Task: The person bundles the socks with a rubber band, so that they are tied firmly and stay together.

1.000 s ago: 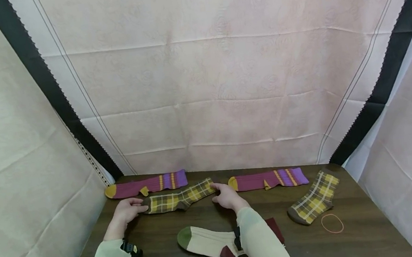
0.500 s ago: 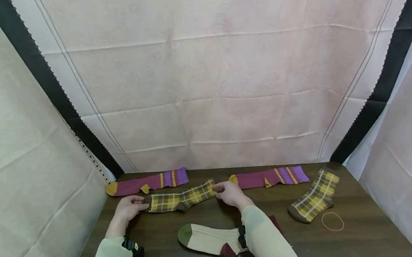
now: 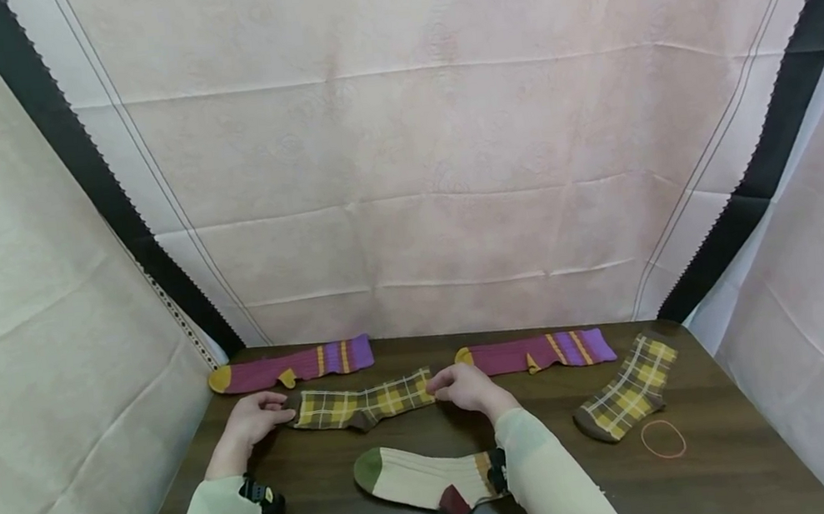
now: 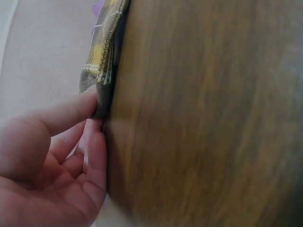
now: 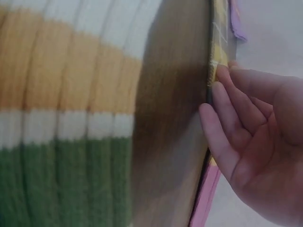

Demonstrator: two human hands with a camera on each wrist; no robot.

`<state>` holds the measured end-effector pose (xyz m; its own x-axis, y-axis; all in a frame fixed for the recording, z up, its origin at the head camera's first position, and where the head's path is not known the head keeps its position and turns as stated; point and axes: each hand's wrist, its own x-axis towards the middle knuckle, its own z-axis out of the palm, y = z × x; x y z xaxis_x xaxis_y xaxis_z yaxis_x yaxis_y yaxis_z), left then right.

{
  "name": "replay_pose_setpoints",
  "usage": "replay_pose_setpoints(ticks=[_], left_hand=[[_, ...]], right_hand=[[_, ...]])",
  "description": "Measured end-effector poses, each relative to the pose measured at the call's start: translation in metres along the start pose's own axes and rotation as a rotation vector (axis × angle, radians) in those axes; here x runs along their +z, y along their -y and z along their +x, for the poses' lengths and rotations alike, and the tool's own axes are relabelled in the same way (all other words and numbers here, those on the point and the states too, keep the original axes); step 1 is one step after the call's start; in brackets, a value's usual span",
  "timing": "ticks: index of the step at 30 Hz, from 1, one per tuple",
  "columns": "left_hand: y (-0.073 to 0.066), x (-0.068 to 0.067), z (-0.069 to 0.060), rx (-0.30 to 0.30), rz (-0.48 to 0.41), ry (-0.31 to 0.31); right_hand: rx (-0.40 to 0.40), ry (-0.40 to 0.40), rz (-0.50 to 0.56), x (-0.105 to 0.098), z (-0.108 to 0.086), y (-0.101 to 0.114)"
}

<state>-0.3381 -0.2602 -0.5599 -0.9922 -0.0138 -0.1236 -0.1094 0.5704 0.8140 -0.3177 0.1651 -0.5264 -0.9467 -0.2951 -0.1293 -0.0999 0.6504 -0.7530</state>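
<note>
My left hand (image 3: pixel 251 420) pinched plaid sock (image 3: pixel 333 408) at toe | right hand (image 3: pixel 469 388), at cuff | uneven pull risked twisting it | right sleeve (image 3: pixel 556 476) risked dragging cream sock (image 3: pixel 422 475)

The plaid sock (image 3: pixel 367 406) between my left grip (image 3: pixel 252 423) and right grip (image 3: pixel 469 389) bars the middle; beyond it, 2 maroon socks (image 3: pixel 268 374) leave a gap between them. Nearer, bare desk (image 3: pixel 317 501) lets me pass left of the cream sock (image 3: pixel 415 473).

A thin pinkish loop (image 3: pixel 663 439) lies on the brown table (image 3: pixel 716 493), creased pale cloth (image 3: pixel 400 141) behind.
</note>
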Motion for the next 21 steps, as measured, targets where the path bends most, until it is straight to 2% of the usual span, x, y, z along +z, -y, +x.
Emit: replay_pose_setpoints(ticks=[6,12,17,21], left_hand=[[-0.001,-0.002,-0.002,-0.018,0.000,0.002],[0.001,-0.002,0.000,-0.021,0.003,0.001],[-0.002,-0.001,0.000,-0.025,0.010,0.001],[-0.004,-0.002,-0.001,-0.024,0.024,0.005]], right_hand=[[-0.021,0.048,-0.001,-0.003,0.001,0.000],[-0.066,0.050,0.036,-0.003,0.003,-0.007],[-0.064,-0.006,0.099,-0.001,0.008,-0.012],[-0.060,-0.091,0.055,0.003,0.012,-0.013]])
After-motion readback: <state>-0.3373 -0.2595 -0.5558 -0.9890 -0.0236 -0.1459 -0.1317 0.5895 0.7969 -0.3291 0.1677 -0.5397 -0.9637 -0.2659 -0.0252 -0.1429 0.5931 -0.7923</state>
